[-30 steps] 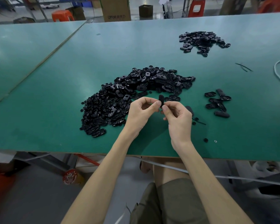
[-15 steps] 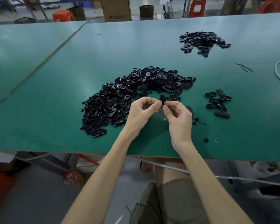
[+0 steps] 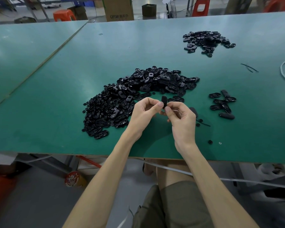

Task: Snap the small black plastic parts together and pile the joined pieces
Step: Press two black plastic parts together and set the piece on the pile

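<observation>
Two hands meet just in front of the big heap (image 3: 138,94) of loose black parts on the green bench (image 3: 56,96), pinching one small oval piece (image 3: 164,101) between them. The left hand (image 3: 143,116) nips it from one side with thumb and forefinger and the right hand (image 3: 181,119) from the other, so each grip is closed on the same piece. The piece stands on end, its long axis pointing up and away from the person, its upper half clear of the fingertips. Whether its halves have clicked home cannot be told from here. Right of the heap, set apart from it, lies a small cluster (image 3: 222,102) of oval pieces, seemingly the joined ones. It sits on the right hand's side, so that hand looks the nearer for the drop. A further pile (image 3: 207,41) lies well beyond the heap, to its right.
</observation>
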### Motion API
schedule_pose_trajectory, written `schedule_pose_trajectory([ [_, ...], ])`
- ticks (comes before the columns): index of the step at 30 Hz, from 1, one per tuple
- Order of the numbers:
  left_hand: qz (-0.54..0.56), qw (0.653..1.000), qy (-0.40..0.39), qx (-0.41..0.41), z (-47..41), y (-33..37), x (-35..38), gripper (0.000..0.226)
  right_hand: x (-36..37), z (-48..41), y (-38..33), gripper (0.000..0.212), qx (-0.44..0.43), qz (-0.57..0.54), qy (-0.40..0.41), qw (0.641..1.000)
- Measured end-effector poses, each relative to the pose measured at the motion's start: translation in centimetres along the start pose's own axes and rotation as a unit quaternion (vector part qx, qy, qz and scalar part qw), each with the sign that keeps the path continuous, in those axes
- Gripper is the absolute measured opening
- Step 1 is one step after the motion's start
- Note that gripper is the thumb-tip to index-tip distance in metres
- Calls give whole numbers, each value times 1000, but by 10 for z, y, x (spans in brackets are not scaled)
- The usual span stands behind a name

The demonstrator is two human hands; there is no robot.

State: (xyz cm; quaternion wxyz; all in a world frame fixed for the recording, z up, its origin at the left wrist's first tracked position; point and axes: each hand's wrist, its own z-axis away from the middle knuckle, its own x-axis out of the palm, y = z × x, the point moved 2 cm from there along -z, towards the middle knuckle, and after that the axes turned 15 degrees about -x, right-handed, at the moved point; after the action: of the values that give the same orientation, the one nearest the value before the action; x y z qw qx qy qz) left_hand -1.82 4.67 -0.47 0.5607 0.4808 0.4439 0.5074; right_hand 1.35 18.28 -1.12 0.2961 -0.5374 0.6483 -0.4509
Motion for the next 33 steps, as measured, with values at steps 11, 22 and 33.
schedule_pose_trajectory([
  [11, -2, 1000, -15, 3, 0, 0, 0, 12, 0, 0, -1, 24, -5, 10, -5, 1000],
  [22, -5, 1000, -19, 2, 2, 1, -1, 14, 1, 0, -2, 22, -1, 7, -5, 1000],
  [33, -6, 1000, -6, 7, -1, -3, 0, 18, 0, 0, 0, 21, -4, 5, -7, 1000],
])
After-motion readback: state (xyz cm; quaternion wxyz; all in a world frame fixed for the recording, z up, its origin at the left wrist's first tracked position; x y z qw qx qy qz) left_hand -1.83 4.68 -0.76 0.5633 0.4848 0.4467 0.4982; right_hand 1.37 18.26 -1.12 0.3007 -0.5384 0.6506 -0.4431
